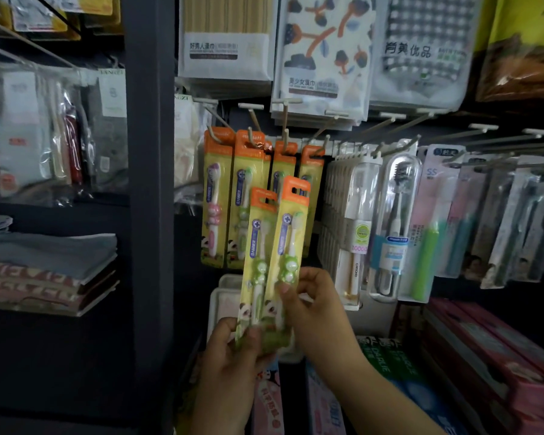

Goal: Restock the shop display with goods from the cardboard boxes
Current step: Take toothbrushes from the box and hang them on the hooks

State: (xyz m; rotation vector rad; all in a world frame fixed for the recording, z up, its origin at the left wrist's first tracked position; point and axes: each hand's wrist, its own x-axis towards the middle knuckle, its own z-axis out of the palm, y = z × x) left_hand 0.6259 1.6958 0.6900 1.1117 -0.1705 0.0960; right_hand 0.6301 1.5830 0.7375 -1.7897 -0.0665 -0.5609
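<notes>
Both hands up w/ 2 toothbrush packs, in front of peg display.
Left hand pinches bottom of left pack; right hand pinches right pack mid-height, thumb on front. Behind: same yellow/orange packs on hooks, cased brushes to the right, towel packs above. Dark upright post, folded cloths on shelf at left.

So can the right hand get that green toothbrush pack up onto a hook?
Probably yes. The right hand pinches the taller green toothbrush pack, whose hang hole already sits just below the hooks. Nothing blocks the way up, though packs already hang there.
</notes>
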